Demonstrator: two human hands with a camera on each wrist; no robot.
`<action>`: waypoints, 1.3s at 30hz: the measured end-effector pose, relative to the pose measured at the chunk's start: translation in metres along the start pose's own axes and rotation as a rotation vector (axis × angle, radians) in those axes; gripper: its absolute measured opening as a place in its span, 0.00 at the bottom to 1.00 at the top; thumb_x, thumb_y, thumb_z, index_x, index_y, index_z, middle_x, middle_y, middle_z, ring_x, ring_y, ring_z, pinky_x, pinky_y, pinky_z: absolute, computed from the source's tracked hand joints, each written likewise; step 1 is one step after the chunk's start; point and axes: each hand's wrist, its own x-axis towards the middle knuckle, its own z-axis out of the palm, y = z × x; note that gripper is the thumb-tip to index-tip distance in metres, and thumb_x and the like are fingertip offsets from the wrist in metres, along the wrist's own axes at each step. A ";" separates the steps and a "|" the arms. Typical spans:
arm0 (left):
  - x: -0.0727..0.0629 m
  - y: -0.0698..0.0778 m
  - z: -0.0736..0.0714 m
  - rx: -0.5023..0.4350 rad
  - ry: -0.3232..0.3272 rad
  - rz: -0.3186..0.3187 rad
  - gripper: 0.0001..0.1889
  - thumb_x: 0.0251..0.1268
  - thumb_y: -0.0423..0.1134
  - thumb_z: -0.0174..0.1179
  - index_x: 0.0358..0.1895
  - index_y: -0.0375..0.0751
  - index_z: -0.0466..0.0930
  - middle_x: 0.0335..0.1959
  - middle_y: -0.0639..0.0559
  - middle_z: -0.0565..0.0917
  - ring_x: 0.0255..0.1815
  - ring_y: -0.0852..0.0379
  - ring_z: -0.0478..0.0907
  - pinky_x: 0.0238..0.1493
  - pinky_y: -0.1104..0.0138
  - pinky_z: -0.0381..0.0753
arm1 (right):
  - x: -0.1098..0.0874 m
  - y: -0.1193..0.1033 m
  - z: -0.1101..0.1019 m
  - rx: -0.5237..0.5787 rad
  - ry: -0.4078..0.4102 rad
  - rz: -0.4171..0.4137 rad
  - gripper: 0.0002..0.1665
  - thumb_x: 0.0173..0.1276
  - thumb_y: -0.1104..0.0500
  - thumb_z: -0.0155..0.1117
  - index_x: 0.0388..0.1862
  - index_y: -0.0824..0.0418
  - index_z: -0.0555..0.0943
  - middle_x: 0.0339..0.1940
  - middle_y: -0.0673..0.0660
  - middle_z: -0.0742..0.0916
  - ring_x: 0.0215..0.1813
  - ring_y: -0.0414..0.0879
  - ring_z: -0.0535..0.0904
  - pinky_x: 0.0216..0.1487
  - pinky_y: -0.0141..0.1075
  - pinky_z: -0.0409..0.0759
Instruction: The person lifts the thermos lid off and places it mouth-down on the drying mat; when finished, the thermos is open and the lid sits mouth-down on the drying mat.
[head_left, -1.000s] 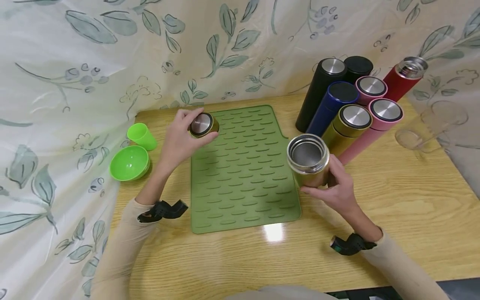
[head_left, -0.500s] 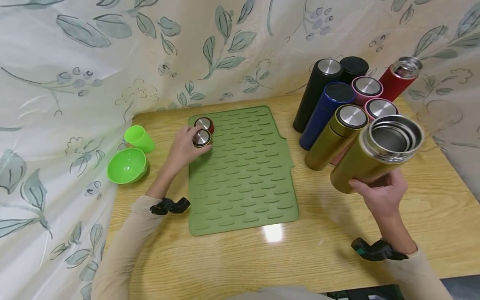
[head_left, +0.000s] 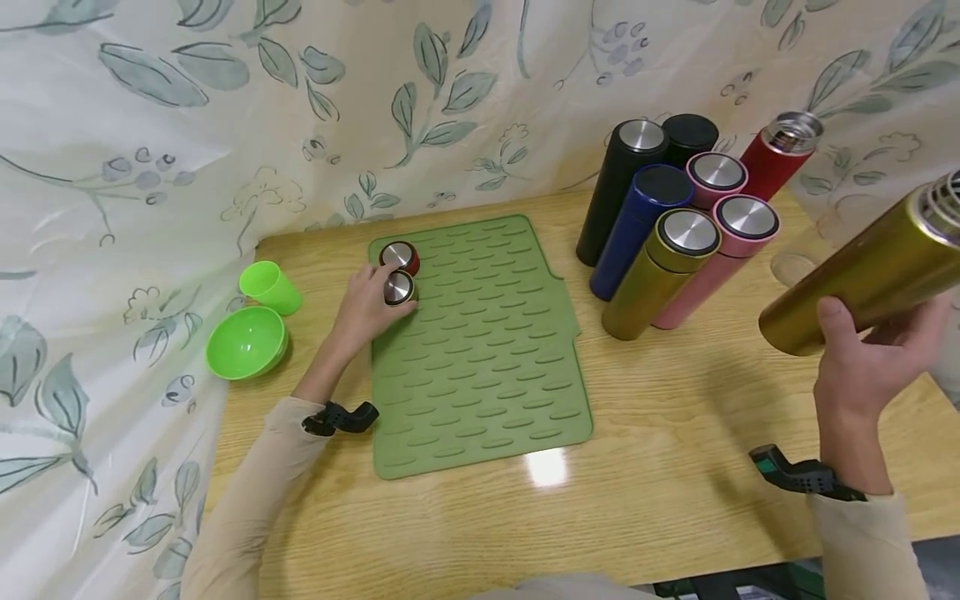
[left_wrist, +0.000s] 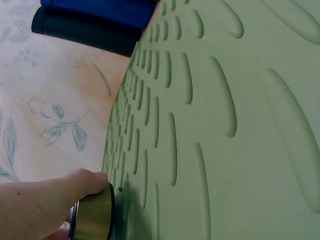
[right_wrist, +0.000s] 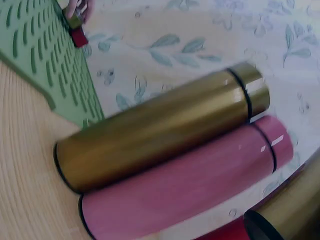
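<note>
The left hand (head_left: 366,307) pinched a gold lid (head_left: 399,288) at the far left corner of the green mat (head_left: 480,358), beside a red lid (head_left: 400,256); the right hand (head_left: 870,367) gripped a lidless gold bottle (head_left: 862,275), tilted above the table (head_left: 675,492). Between the hands stood a pink bottle (head_left: 703,282).

Wooden table (head_left: 465,521): green mat (head_left: 480,358), bottles (head_left: 663,267), cup (head_left: 273,287), bowl (head_left: 244,342).
</note>
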 end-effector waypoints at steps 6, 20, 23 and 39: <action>0.000 0.001 0.002 0.020 -0.002 -0.001 0.37 0.55 0.50 0.70 0.66 0.39 0.68 0.60 0.35 0.71 0.59 0.35 0.67 0.49 0.46 0.77 | 0.012 0.027 -0.010 -0.134 -0.041 0.040 0.38 0.49 0.65 0.66 0.64 0.61 0.72 0.56 0.58 0.81 0.57 0.49 0.75 0.59 0.34 0.71; -0.001 0.001 0.005 -0.005 0.015 0.011 0.39 0.53 0.48 0.72 0.67 0.37 0.67 0.56 0.34 0.71 0.54 0.37 0.68 0.47 0.49 0.75 | 0.022 0.061 -0.009 -0.472 -0.196 0.197 0.38 0.60 0.57 0.67 0.69 0.46 0.66 0.61 0.44 0.76 0.56 0.37 0.72 0.56 0.30 0.68; -0.001 0.001 0.006 -0.002 0.027 0.026 0.37 0.53 0.48 0.73 0.65 0.37 0.69 0.55 0.34 0.71 0.54 0.37 0.69 0.48 0.49 0.74 | 0.023 0.069 -0.007 -0.512 -0.220 0.219 0.38 0.61 0.55 0.68 0.69 0.44 0.65 0.61 0.43 0.76 0.56 0.36 0.71 0.56 0.30 0.68; -0.001 0.002 0.009 0.004 0.051 0.058 0.37 0.50 0.47 0.75 0.61 0.32 0.69 0.51 0.33 0.72 0.48 0.40 0.70 0.46 0.51 0.75 | 0.034 0.094 0.008 -0.557 -0.304 0.271 0.40 0.60 0.53 0.70 0.69 0.42 0.63 0.53 0.39 0.75 0.51 0.34 0.71 0.48 0.26 0.67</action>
